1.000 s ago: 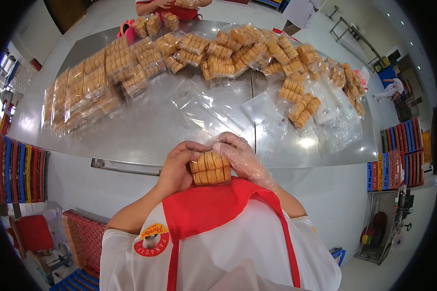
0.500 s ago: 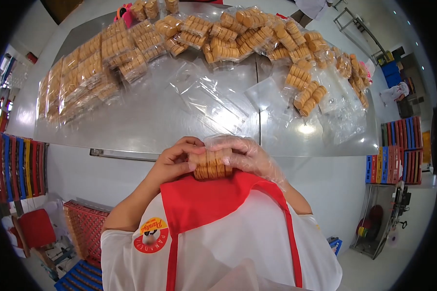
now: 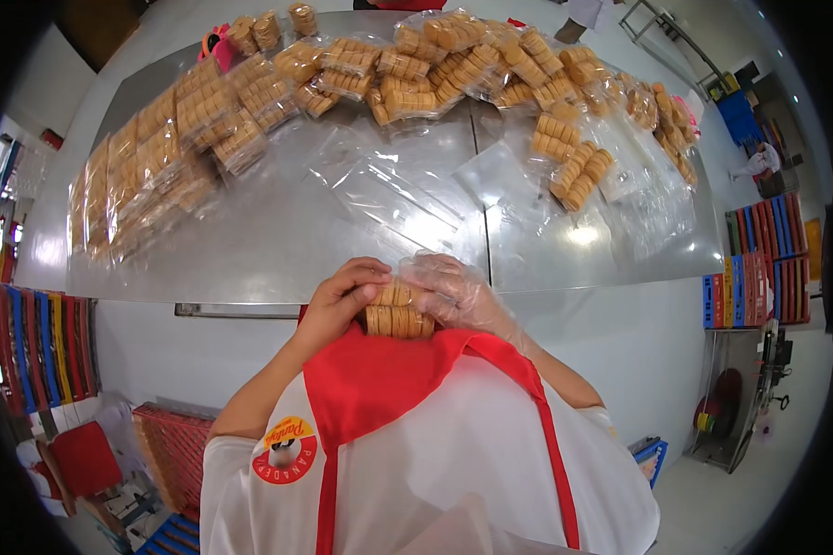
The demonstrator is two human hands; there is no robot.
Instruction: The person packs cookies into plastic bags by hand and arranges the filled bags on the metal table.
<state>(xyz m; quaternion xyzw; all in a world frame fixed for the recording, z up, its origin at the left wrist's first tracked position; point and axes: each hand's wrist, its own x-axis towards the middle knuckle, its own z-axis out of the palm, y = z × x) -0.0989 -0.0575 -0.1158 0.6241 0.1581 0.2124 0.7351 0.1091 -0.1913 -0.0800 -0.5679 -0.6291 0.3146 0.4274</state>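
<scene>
Between my hands, close to my chest at the table's near edge, is a pack of round cookies (image 3: 399,322) stacked in two rows. My left hand (image 3: 344,294), bare, grips its left side with the thumb toward me. On the right side my right hand (image 3: 455,294), in a clear plastic glove, closes over the pack with its fingers across the top. Beyond them, flat clear plastic bags (image 3: 393,185) lie on the steel table (image 3: 278,250). Whether the held pack is fully wrapped I cannot tell.
Filled cookie packs (image 3: 157,153) are piled at the left, with more packs (image 3: 435,79) heaped along the back. Two loose stacks of cookies (image 3: 581,176) sit at the right. Stacked coloured crates (image 3: 46,347) stand left of the table, and further crates (image 3: 759,268) at the right.
The view has shifted slightly. Both hands still hold the cookie pack, which is tipped a little so its near row shows more. The right fingers have moved a little on it.
</scene>
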